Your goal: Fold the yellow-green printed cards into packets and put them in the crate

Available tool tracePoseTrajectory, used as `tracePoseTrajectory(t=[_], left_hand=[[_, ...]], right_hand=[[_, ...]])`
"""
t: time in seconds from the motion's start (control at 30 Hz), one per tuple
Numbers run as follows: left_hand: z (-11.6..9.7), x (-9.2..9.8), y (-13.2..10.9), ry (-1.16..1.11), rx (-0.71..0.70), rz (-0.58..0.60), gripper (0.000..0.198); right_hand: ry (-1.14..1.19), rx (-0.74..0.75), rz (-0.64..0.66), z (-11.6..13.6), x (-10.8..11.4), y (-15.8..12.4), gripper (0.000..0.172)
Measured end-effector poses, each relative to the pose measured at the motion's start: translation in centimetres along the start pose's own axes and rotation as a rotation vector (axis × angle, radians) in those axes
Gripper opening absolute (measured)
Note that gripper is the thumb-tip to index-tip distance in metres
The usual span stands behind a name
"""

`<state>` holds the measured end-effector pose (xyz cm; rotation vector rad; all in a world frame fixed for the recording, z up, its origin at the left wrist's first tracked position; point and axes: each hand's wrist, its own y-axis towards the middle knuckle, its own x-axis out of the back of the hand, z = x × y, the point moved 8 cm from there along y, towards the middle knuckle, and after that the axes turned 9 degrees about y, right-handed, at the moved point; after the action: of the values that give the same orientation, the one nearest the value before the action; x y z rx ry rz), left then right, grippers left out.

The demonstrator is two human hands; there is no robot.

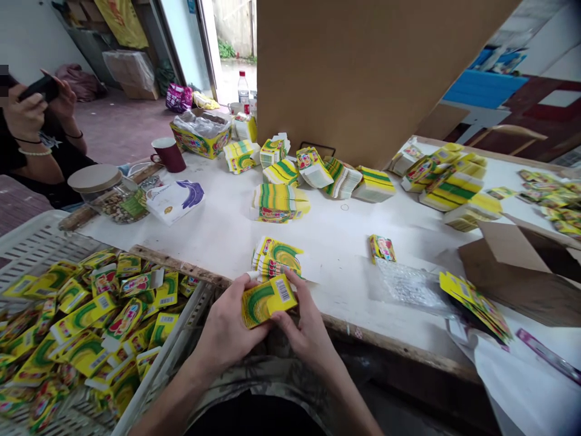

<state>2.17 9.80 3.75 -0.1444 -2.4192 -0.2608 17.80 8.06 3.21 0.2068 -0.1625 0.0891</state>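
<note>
Yellow carton (265, 303) between fingers (304, 289), near table edge (385, 344), open tabletop (338, 260) rightward

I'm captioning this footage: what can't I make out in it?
Head view:
Yellow carton: underside, hidden by the carton itself, left hand and right hand.
Barcode: digits, too small.
White crate: left part, cut off by the left edge.
Brown box: right part, cut off by the right edge.

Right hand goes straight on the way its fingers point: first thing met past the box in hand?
Likely the stack of yellow cartons on the white tabletop, just beyond the yellow box that the right hand holds. Height is unclear, so it might pass above.
</note>
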Motion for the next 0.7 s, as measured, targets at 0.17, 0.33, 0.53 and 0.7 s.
tracePoseTrajectory(t=[0.17,0.33,0.53,0.7], left_hand=[[5.4,6.5,-1.6,-0.926,0.215,-0.798,0.060],[8.7,3.7,-2.2,-1.248,0.602,-0.683,0.049],[6.9,-0.9,-1.8,-1.225,0.562,-0.392,0.042],[3.8,-3.2,-1.2,-1.218,0.355,-0.232,0.062]], right_hand=[[-0.328,-0.051,-0.216,-2.1,3.0,1.9,0.034],[-0.509,-0.101,-0.248,-3.7,4.2,4.6,0.024],[-0.450,-0.101,-0.268,-3.7,3.7,4.7,0.031],[-0.141,-0.120,-0.210,-2.2,2.1,2.8,0.034]])
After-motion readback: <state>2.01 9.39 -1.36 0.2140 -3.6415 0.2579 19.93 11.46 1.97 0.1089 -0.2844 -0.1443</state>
